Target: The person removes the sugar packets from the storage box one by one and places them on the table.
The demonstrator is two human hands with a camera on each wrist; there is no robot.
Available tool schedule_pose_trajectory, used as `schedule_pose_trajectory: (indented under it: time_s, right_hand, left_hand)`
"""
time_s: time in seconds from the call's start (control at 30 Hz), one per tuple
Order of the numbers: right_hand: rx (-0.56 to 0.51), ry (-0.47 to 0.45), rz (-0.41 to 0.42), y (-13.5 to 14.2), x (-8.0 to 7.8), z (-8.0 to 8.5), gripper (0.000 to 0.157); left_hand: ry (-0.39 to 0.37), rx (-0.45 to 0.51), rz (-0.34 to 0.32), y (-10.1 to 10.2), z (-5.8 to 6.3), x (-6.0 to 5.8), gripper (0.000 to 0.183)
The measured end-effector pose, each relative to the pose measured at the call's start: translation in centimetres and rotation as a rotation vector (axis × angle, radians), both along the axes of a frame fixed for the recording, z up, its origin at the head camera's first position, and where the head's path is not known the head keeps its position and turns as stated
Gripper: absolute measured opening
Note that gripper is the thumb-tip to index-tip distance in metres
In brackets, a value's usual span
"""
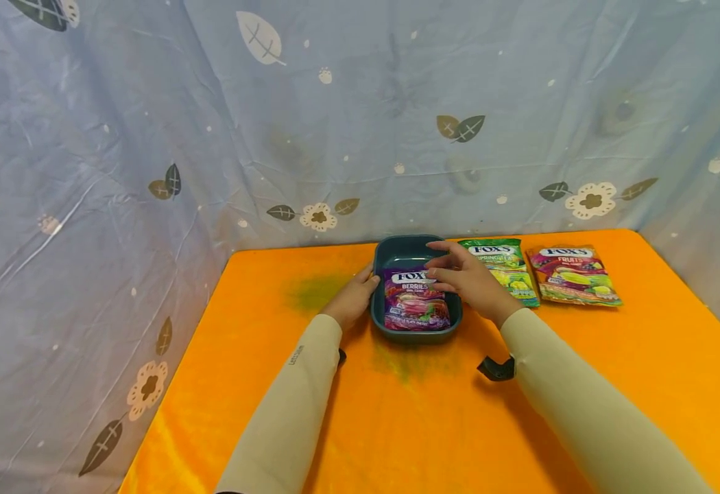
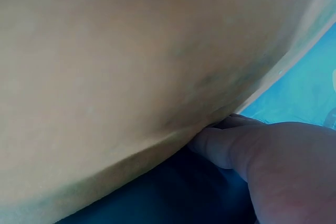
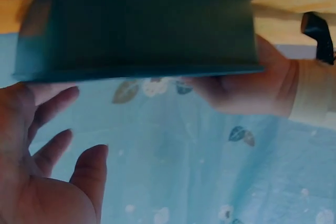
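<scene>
A dark teal tub (image 1: 418,337) stands on the orange cloth near the back wall. Inside it lies a purple Fox's Berries candy bag (image 1: 417,302), printed side up. My left hand (image 1: 354,296) holds the tub's left side, thumb at the rim and fingers along the outer wall. Over the tub's right rim hovers my right hand (image 1: 468,280), its fingers spread and slightly bent, nothing between them. The right wrist view shows that hand (image 3: 52,177) beside the tub wall (image 3: 147,30). In the left wrist view, the thumb (image 2: 273,156) appears close up at the tub's edge.
Right of the tub lies a green Fox's Spring Tea bag (image 1: 502,257), partly behind my right hand. Farther right is a red-orange Fox's Fruits bag (image 1: 574,276). A pale blue curtain (image 1: 360,123) with leaf prints borders the orange tabletop (image 1: 409,425).
</scene>
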State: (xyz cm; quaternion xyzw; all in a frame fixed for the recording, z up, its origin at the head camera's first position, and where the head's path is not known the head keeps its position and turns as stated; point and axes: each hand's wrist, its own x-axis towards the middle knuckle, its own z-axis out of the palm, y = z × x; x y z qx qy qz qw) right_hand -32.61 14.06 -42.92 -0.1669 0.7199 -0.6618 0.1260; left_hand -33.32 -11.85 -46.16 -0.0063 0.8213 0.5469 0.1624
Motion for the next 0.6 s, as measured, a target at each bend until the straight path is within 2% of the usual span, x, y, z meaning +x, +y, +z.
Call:
schedule_pose_trajectory:
  time_s: [0.13,0.23,0.33,0.47,0.6]
  right_hand:
    - [0.11,0.063,-0.071,-1.4,0.3,-0.4,0.052]
    - [0.263,0.126,-0.148,-2.6,0.7,-0.6,0.055]
    - [0.43,0.165,-0.233,-3.9,1.1,-0.9,0.062]
    - [0.555,0.141,-0.336,-5.5,1.4,-1.6,0.068]
    - [0.576,0.085,-0.39,-6.4,1.3,-2.1,0.069]
  left_hand:
    - [-0.005,0.011,-0.003,-0.1,0.0,-0.1,0.049]
    - [-0.001,0.05,-0.004,-0.1,-0.1,-0.1,0.049]
    - [0.004,0.038,-0.009,-0.1,-0.2,-0.1,0.049]
    - [-0.002,0.046,-0.011,0.0,-0.5,-0.3,0.049]
    - [-0.01,0.085,0.001,0.0,-0.8,-0.5,0.05]
